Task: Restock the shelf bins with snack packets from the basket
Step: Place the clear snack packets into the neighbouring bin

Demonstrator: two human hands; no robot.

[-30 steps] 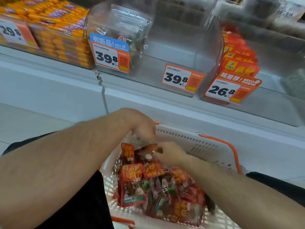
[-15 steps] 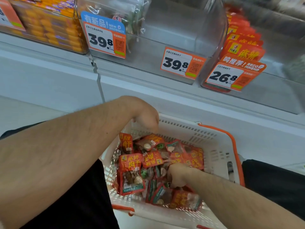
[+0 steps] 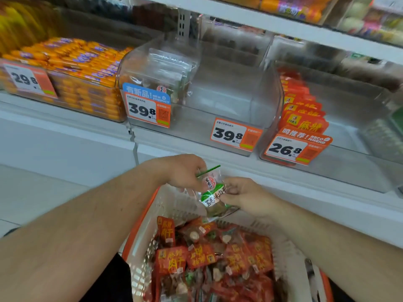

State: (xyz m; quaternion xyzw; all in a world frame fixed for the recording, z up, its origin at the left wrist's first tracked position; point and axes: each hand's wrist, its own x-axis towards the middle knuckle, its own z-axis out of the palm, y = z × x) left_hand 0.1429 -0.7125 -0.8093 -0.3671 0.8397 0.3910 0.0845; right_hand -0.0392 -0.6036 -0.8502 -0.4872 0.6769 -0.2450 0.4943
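Green-banded crinkly clear packet [image 3: 212,192] pinched by left hand [image 3: 185,174] and right hand [image 3: 242,196] above perforated basket [image 3: 172,205].

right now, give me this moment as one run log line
step: packet out of basket | left hand: pinches green-label packet | right hand: holds same packet | basket: red packets left | middle bin: bare

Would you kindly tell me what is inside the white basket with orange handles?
The white basket with orange handles holds a heap of red snack packets, some with clear windows. Whatever lies beneath the top layer is covered, and the basket's floor cannot be seen.
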